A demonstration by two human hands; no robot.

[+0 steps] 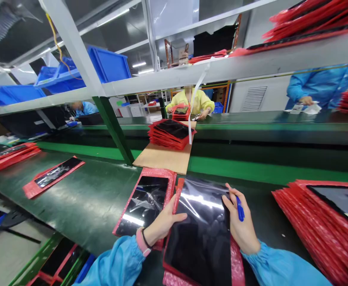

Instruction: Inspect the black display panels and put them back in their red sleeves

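A glossy black screen panel (202,234) lies in front of me, covered by clear film that reflects the light, over pink bubble-wrap (236,262). My left hand (166,218) grips its left edge, with the thumb on top and the fingers underneath. At the upper right edge is my right hand (241,220), its fingers curled around a blue pen (239,208) and its fingertips against the panel's edge. Just left of my left hand, a second black panel (145,200) rests on its own pink bubble-wrap sheet.
A tall stack of red-wrapped panels (313,230) stands at right. More wrapped panels (170,133) sit on a wooden board (162,159) ahead. A green post (114,129) rises from the bench, supporting a shelf with blue bins (108,65). Co-workers (191,101) sit across the bench.
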